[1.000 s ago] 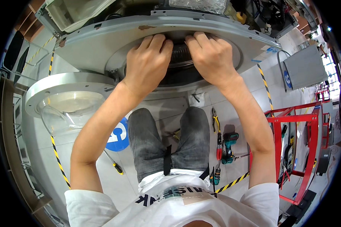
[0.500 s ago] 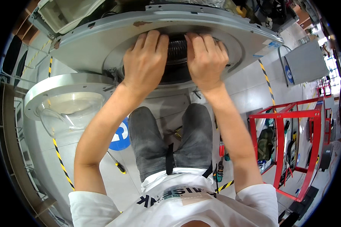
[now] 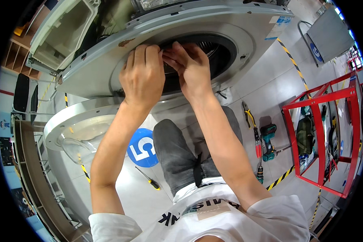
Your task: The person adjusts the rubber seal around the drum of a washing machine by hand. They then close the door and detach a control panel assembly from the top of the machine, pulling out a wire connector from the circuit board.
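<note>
A front-loading washing machine with a grey front panel [image 3: 105, 58] stands before me. Its round opening is lined by a dark rubber door seal [image 3: 230, 50]. My left hand [image 3: 143, 76] curls its fingers over the seal's upper-left edge. Close beside it, my right hand [image 3: 194, 72] has its fingers bent in a grip on the same stretch of seal, with the fingertips partly hidden. Part of the ribbed metal drum [image 3: 207, 47] shows behind the right hand. The washer door [image 3: 54, 127], with its clear glass bowl [image 3: 77, 150], hangs wide to the left.
On the floor lie a screwdriver [image 3: 153, 184] to the left of my legs, and pliers [image 3: 251, 117] and a cordless drill [image 3: 268, 141] to the right. A red metal tool cart [image 3: 320, 137] stands farther right. Left is a wooden shelf unit [image 3: 32, 173]; a grey panel [image 3: 328, 34] stands far right.
My right hand has moved left from the seal's upper right to beside my left hand. The left hand stays at the upper-left edge. The whole view has shifted and tilted.
</note>
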### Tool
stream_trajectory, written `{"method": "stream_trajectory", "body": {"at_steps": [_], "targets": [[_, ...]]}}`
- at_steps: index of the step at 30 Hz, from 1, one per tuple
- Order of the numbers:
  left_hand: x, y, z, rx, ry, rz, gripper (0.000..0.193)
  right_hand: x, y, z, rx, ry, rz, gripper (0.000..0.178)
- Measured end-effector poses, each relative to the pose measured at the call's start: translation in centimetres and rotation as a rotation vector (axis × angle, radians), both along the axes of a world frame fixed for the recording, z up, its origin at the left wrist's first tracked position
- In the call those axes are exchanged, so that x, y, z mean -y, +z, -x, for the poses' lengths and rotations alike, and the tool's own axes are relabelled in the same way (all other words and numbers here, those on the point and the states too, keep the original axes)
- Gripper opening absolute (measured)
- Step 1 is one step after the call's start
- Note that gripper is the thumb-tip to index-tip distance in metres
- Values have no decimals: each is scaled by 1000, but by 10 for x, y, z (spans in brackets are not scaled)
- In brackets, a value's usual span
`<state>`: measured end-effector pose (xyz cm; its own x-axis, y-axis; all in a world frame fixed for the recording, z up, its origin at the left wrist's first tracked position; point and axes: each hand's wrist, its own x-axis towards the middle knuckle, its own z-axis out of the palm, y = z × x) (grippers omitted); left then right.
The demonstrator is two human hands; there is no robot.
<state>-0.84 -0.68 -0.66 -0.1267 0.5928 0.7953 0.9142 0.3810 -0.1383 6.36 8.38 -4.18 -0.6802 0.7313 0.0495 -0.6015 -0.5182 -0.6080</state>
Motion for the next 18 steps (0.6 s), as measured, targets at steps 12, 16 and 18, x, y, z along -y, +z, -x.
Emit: {"method": "stream_trajectory", "body": {"at_steps": [12,16,18], "targets": [[1,2,-1,-28,-6,50,11,3,-3,4,-62,-62,107,13],[-2,-4,4,-72,-18,-9,11,3,-11,8,-165,-22,115,13],[-4,-7,3,-76,-1,-26,10,13,-10,6,-86,24,104,13]]}}
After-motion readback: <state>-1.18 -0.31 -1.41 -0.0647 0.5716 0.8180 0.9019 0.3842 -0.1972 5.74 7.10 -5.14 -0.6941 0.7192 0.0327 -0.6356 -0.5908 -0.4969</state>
